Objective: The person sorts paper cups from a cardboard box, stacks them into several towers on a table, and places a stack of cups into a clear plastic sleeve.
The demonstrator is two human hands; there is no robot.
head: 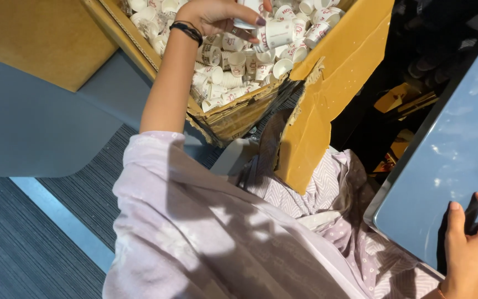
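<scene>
A: Head view, left hand [217, 15]?
B: Top centre, fingers closed around a white paper cup [275, 34] over the cardboard box [336, 83] of cups.
A: Right hand [474, 249]?
B: Lower right, open, resting flat on the blue table [460, 149].

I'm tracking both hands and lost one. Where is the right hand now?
In the head view, the right hand is at the bottom right corner, resting on the blue-grey table, away from the cardboard box.

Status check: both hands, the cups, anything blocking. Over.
Left hand gripping a small white paper cup over the cardboard box full of cups. Right hand flat on the blue-grey tabletop, holding nothing. Torn box flap hangs alongside, not blocking.
</scene>
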